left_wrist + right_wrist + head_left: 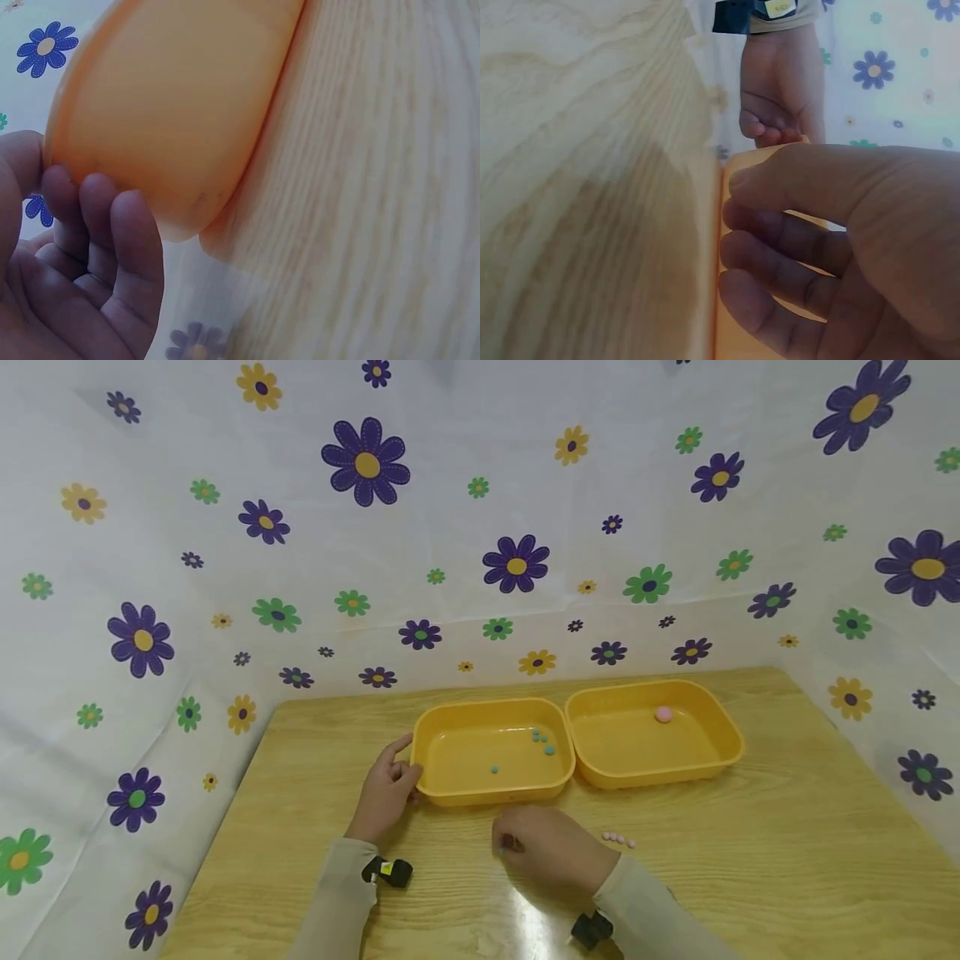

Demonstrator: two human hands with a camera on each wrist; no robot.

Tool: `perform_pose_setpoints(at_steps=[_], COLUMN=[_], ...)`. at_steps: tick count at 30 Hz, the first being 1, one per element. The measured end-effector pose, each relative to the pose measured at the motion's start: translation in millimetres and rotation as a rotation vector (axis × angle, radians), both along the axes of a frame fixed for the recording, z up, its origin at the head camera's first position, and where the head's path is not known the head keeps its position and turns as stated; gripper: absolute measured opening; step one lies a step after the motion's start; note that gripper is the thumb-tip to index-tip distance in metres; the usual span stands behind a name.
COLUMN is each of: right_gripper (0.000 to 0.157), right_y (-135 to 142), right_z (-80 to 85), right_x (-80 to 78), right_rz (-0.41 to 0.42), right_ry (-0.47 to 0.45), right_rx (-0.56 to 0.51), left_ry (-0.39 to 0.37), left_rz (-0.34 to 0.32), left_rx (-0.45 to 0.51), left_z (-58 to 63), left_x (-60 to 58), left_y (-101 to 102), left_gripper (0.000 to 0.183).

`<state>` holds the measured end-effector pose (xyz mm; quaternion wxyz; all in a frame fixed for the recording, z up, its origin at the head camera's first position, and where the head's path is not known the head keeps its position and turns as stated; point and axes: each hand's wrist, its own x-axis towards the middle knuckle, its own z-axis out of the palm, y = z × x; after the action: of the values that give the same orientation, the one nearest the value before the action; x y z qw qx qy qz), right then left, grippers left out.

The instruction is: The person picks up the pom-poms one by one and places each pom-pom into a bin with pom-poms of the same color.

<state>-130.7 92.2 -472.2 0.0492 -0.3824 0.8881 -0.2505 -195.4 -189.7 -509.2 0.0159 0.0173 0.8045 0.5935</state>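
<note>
My left hand (388, 793) grips the left end of a yellow tray (487, 797). In the left wrist view its curled fingers (136, 232) rest against the tray's outer wall (180, 142). Several small blue beads (550, 750) lie in this tray, mostly toward its right side. My right hand (555, 847) is low over the table, just in front of the tray, with its fingers curled. A small bluish bead (501, 851) shows at its fingertips, pinched there. In the right wrist view the thumb (772, 184) and fingers overlap the tray, and the bead is hidden.
A second yellow tray (652, 774) adjoins the first on the right and holds a round pink piece (663, 714). Several small pink beads (618, 839) lie in a short row on the wooden table (750, 877). Flower-patterned white sheeting (450, 527) surrounds the table's back and sides.
</note>
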Motion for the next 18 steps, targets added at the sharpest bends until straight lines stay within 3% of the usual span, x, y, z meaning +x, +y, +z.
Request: perform_pose_setpoints(at_steps=[11, 18], right_gripper=[0.008, 0.009], right_y=[9, 21], right_z=[18.7, 30.0], right_x=[-2.7, -5.2], right_rz=[-0.058, -0.120], right_ry=[-0.024, 0.108], right_rx=[-0.048, -0.118], left_ry=[0.002, -0.009], left_rz=[0.006, 0.012], left_rx=[0.020, 0.004], left_z=[1.0, 2.7], left_x=[1.5, 2.6], left_y=[-1, 1], left_gripper=[0.052, 0.054])
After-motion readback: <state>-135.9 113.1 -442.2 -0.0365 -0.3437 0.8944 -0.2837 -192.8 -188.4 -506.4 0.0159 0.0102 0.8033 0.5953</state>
